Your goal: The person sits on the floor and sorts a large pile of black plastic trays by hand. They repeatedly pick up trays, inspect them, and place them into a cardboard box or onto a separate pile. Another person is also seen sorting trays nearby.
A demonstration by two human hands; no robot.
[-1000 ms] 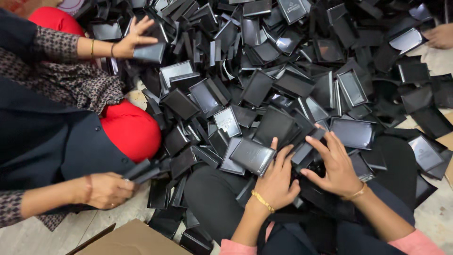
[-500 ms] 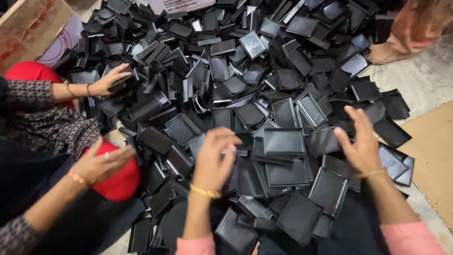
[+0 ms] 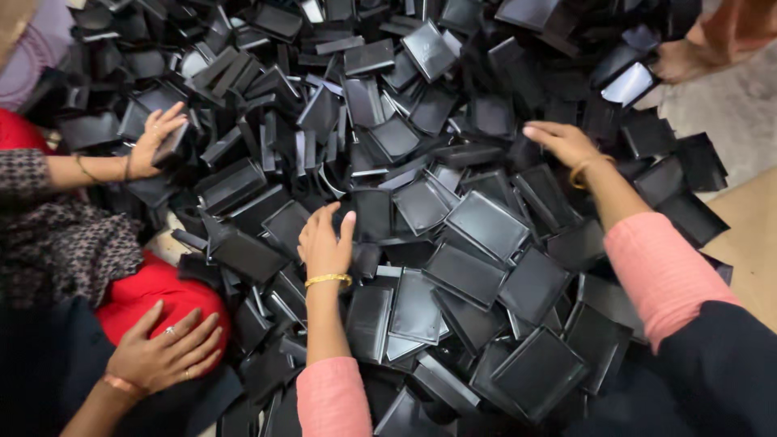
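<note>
Now spread apart: left hand flat, fingers open, on the heap of shallow black rectangular plastic trays; right hand reaching farther out, open, gripping nothing.

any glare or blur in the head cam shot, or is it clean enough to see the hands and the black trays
Head view: soft, even light, no hard shadows; pale glare on several glossy black trays, strongest on one near the top right. The left hand and right hand are fairly sharp, with slight softness at the frame edges. Gaps in the pile go solid black, detail lost.
</note>
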